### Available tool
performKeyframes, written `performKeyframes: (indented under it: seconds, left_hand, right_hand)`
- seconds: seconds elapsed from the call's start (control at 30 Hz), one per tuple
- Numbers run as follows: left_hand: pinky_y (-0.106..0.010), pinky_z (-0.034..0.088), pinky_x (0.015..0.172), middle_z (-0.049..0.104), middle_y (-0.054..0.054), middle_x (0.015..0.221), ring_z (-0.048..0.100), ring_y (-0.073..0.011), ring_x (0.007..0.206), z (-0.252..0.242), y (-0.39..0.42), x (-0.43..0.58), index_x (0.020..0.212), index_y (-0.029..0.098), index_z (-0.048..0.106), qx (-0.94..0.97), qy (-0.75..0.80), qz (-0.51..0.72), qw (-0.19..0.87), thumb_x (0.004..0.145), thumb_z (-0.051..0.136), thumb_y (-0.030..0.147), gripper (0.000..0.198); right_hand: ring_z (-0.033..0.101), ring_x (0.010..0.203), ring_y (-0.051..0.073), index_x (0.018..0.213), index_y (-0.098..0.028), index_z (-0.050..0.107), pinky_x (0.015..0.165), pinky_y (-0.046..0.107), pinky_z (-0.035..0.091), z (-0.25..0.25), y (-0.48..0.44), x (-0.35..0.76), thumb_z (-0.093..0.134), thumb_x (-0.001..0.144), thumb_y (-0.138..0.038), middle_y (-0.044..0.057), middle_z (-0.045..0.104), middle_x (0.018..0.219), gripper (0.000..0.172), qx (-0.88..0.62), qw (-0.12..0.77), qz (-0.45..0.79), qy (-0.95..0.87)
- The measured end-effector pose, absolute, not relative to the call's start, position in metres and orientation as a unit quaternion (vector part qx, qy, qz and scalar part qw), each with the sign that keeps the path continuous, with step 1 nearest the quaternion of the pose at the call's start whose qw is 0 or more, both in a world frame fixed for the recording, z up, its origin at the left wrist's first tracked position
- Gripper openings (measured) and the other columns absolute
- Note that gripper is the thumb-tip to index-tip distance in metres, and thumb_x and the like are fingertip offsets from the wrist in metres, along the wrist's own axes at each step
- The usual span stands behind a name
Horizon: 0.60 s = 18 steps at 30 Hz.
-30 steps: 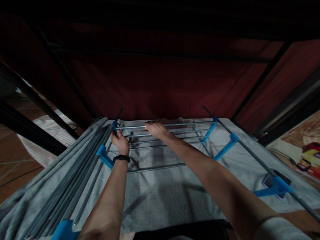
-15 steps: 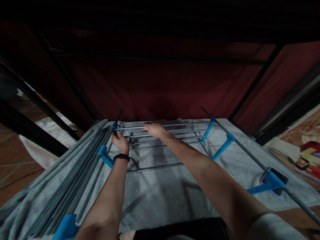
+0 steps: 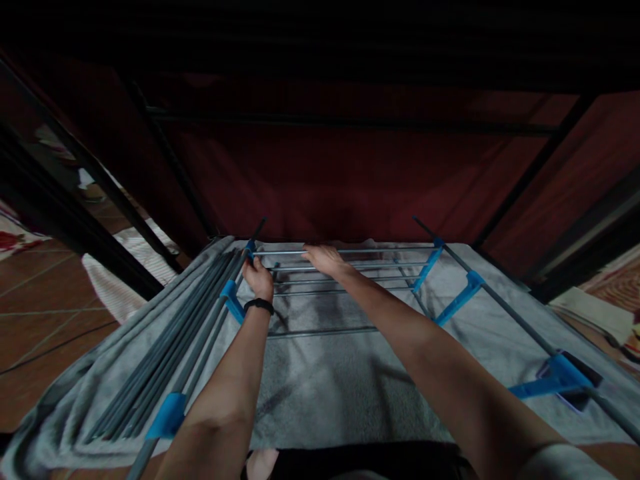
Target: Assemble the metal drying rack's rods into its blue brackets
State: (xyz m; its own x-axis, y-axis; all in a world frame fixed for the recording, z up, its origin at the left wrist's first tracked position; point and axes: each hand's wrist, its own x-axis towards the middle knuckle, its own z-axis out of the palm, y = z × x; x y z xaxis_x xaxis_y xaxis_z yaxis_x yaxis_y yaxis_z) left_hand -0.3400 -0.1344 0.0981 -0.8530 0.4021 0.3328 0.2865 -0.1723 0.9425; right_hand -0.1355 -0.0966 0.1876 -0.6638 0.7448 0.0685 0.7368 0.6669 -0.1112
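Rack of grey tubes and blue brackets: on the grey cloth, its far crossbar close to the cloth's far edge. Loose rods lie along the left edge; a dark phone-like slab sits near the right edge, partly hidden by a bracket.

Your right hand is curled over the far crossbar, left of its middle. Your left hand is cupped at that bar's left end, by the corner bracket; fingers partly hidden, so you cannot tell whether they pinch tube or bracket.

Handling (judgement): thin tube, probably hollow and light; stiff along its length, smooth enough to turn in your palm. Brackets look like plastic, likelier to crack than the tube to bend. Best hold: tube close beside a bracket, one hand bracing the joint.

Versus half a second ago: both your hands keep their places on the rack. Your view has swung left: rack sits further right, more tiled floor shows at left, and the bright package at right is nearly gone.
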Motion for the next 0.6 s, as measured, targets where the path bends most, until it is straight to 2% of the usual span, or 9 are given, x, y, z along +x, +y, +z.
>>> performKeyframes:
  seconds: [0.1,0.2,0.27,0.33,0.47,0.53,0.6]
  left_hand:
    - [-0.04,0.026,0.132,0.06,-0.018,0.151,0.043,-0.0256,0.154,0.102,-0.14,-0.338,0.136,0.011,0.064,0.289,0.674,0.679,0.043,0.092,0.056,0.011,0.045]
    - [-0.041,0.023,0.133,0.051,-0.021,0.159,0.036,-0.0276,0.158,0.101,-0.152,-0.333,0.146,0.006,0.055,0.273,0.702,0.656,0.033,0.09,0.056,0.008,0.056]
    - [-0.044,0.021,0.133,0.044,-0.026,0.162,0.032,-0.0312,0.16,0.095,-0.165,-0.326,0.15,0.0,0.049,0.252,0.723,0.642,0.033,0.09,0.056,0.007,0.06]
    - [-0.047,0.023,0.133,0.043,-0.029,0.16,0.034,-0.0341,0.158,0.085,-0.181,-0.313,0.15,-0.002,0.047,0.236,0.741,0.627,0.045,0.089,0.056,0.006,0.062]
    - [-0.049,0.031,0.129,0.05,-0.025,0.151,0.048,-0.0335,0.148,0.053,-0.225,-0.266,0.138,0.007,0.061,0.258,0.739,0.618,0.073,0.087,0.056,0.007,0.052]
    - [-0.049,0.035,0.128,0.054,-0.021,0.147,0.049,-0.0329,0.147,0.038,-0.249,-0.237,0.126,0.015,0.069,0.303,0.711,0.629,0.085,0.085,0.06,0.011,0.043]
    - [-0.052,0.041,0.123,0.056,-0.018,0.144,0.052,-0.0333,0.144,0.033,-0.274,-0.21,0.119,0.02,0.073,0.344,0.684,0.636,0.1,0.086,0.061,0.016,0.036]
  right_hand:
    - [0.059,0.138,0.023,0.148,-0.025,0.061,0.117,0.035,0.044,0.18,-0.1,-0.126,0.049,0.109,-0.031,0.008,0.066,0.15,0.042,-0.378,0.168,0.061,-0.908]
    - [0.055,0.14,0.023,0.148,-0.02,0.061,0.123,0.037,0.038,0.165,-0.114,-0.098,0.05,0.105,-0.022,0.009,0.062,0.153,0.044,-0.393,0.292,0.082,-0.868]
    - [0.056,0.138,0.024,0.145,-0.014,0.062,0.121,0.039,0.041,0.148,-0.13,-0.069,0.046,0.105,-0.021,0.014,0.063,0.15,0.044,-0.409,0.371,0.105,-0.827]
    - [0.058,0.134,0.024,0.138,-0.011,0.066,0.119,0.04,0.044,0.126,-0.15,-0.033,0.043,0.104,-0.023,0.017,0.067,0.141,0.043,-0.423,0.445,0.131,-0.778]
    - [0.068,0.117,0.027,0.117,-0.022,0.075,0.107,0.048,0.054,0.074,-0.206,0.042,0.05,0.098,-0.033,0.013,0.075,0.121,0.033,-0.491,0.528,0.163,-0.674]
    - [0.07,0.111,0.028,0.114,-0.022,0.076,0.098,0.047,0.058,0.057,-0.239,0.076,0.053,0.098,-0.037,0.013,0.076,0.116,0.032,-0.507,0.541,0.171,-0.649]
    - [0.07,0.112,0.028,0.113,-0.023,0.076,0.098,0.049,0.058,0.052,-0.271,0.107,0.053,0.099,-0.039,0.013,0.076,0.118,0.032,-0.522,0.528,0.164,-0.65]
